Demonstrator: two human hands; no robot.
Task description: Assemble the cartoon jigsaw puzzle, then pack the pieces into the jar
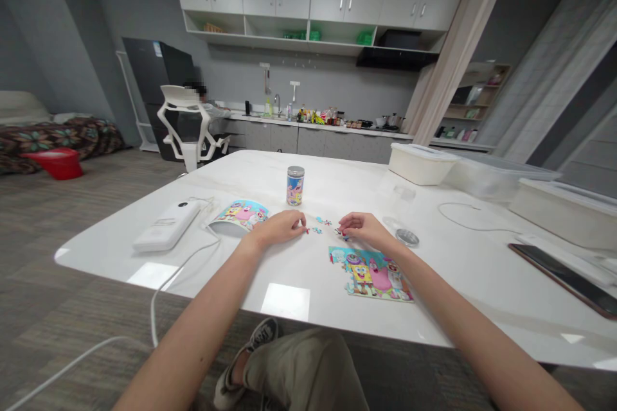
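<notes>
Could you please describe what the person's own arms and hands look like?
The left arm and right arm are bare, with no sleeve, watch or bracelet showing; the left hand and right hand wear no gloves. Khaki trousers and a dark lace-up shoe show below the table.

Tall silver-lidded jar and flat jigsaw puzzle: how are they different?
The tall silver-lidded jar stands upright, but the flat cartoon jigsaw puzzle lies down. The jar is round; the puzzle has jagged edges. The jar sits farther away than the puzzle. Both show cartoon characters and rest on the white table.
</notes>
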